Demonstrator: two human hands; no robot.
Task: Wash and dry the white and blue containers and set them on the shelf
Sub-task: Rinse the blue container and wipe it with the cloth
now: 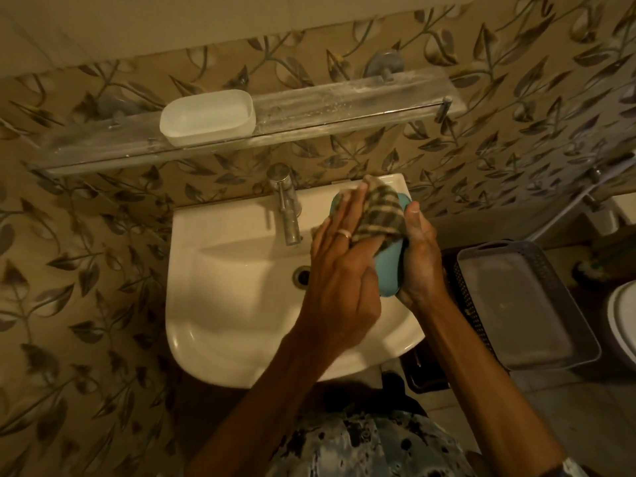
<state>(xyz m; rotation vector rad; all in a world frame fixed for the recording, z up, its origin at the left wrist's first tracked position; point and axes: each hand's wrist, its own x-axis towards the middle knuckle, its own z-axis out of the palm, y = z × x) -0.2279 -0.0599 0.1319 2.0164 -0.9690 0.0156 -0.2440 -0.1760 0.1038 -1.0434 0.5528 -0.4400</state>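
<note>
Over the sink (223, 304): blue container (389, 270) held on edge, clear of the basin, just right of the tap (288, 208).
Right hand (424, 259): cups the blue container from the right, thumb curled onto its upper end.
Left hand (340, 270): fingers straight, pressing a checked cloth (382, 215) flat against the container; nothing gripped.
White container (206, 116): upright, open side up, on the left half of the glass shelf (344, 98).
Right of sink: grey tray (523, 304), lower down.

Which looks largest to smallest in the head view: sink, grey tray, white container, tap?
Largest first: sink, grey tray, white container, tap. Container and tap look fairly close, and differing distance makes that pair unsure.
</note>
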